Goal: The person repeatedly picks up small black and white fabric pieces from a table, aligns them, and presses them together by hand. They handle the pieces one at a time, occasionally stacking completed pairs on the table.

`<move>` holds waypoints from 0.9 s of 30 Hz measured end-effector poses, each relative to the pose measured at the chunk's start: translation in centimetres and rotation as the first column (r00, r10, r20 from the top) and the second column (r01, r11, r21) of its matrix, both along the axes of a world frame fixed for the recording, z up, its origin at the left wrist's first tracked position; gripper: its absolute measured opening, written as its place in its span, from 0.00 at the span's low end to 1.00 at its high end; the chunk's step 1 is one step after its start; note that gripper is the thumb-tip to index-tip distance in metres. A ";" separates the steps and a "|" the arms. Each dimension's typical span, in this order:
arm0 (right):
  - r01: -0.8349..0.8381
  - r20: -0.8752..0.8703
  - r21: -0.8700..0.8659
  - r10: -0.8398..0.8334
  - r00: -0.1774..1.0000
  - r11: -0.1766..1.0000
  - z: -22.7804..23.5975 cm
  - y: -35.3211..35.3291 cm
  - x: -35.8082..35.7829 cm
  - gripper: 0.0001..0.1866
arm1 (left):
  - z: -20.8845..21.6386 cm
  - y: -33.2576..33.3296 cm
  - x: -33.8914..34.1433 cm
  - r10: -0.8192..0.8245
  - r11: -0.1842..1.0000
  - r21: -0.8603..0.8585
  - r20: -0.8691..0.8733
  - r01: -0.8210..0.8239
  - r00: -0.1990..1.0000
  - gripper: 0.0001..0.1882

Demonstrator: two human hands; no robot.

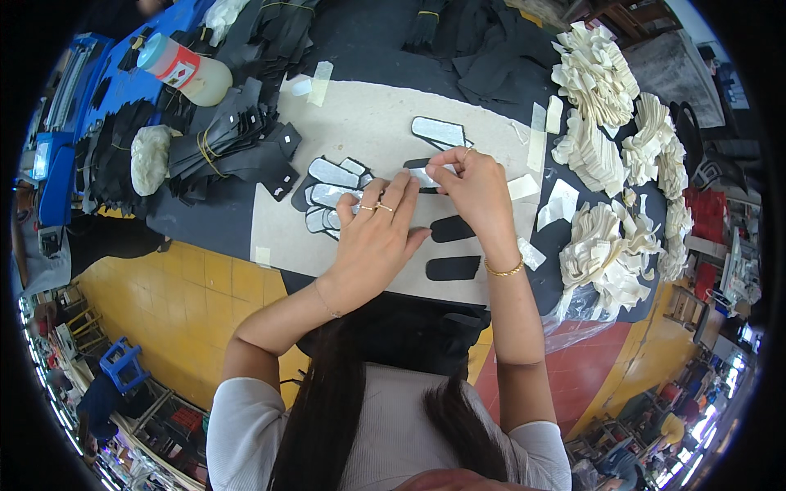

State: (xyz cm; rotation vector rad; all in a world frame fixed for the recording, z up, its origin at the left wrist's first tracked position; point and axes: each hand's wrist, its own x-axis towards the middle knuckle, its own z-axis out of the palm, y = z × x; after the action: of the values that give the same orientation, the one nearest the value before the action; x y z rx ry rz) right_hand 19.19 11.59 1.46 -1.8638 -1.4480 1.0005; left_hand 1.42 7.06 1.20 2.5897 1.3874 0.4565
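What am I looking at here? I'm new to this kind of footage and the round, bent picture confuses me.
It comes from a wide fisheye camera worn on a person's head, looking down, so straight edges bend near the rim. No machine is here: the two bare hands belong to the wearer. The left hand and right hand together pinch a small black piece with a pale strip over a beige work sheet. Beside them lie a stack of finished pieces, two plain black pieces, bundles of black parts, heaps of cream paper strips and a plastic bottle.
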 end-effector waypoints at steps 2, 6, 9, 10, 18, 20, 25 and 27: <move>-0.013 0.044 0.011 0.012 0.999 1.000 0.0 -0.2 -0.1 0.08 | -0.1 0.1 0.2 0.002 1.000 0.010 -0.050 -0.001 0.999 0.35; -0.014 0.197 0.193 -0.025 0.980 0.981 -0.2 -1.3 -0.7 0.10 | -0.3 0.3 0.4 0.002 0.999 0.046 -0.126 0.004 0.992 0.35; -0.054 0.526 0.263 -0.096 0.845 0.963 -0.5 -1.9 -0.4 0.14 | -0.3 0.3 0.4 -0.001 0.996 0.083 -0.156 0.014 0.988 0.35; -0.047 0.559 0.273 -0.119 0.821 0.961 -0.6 -2.0 -0.1 0.15 | -0.3 0.4 0.4 -0.002 0.996 0.089 -0.176 0.018 0.984 0.35; -0.086 0.637 0.392 -0.203 0.744 0.916 -1.3 -2.7 -0.7 0.26 | -0.2 0.4 0.6 -0.009 0.991 0.130 -0.218 0.038 0.976 0.34; -0.068 0.678 0.317 -0.176 0.714 0.946 -1.6 -2.6 -1.1 0.29 | -0.2 0.5 0.6 -0.010 0.989 0.144 -0.224 0.043 0.975 0.33; -0.016 0.749 0.292 -0.218 0.626 0.956 -1.3 -2.8 0.4 0.24 | 0.3 1.3 0.6 -0.042 0.986 0.151 -0.156 0.066 0.987 0.27; 0.023 0.753 0.313 -0.263 0.603 0.949 -0.6 -3.0 1.5 0.22 | 0.5 2.1 0.9 -0.062 0.993 0.092 -0.092 0.071 0.994 0.23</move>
State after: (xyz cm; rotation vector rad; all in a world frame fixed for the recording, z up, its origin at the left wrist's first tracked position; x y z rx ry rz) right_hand 20.64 8.57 0.82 -2.2676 -1.7298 -0.2069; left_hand 2.27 9.12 1.70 2.7549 1.3321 0.4115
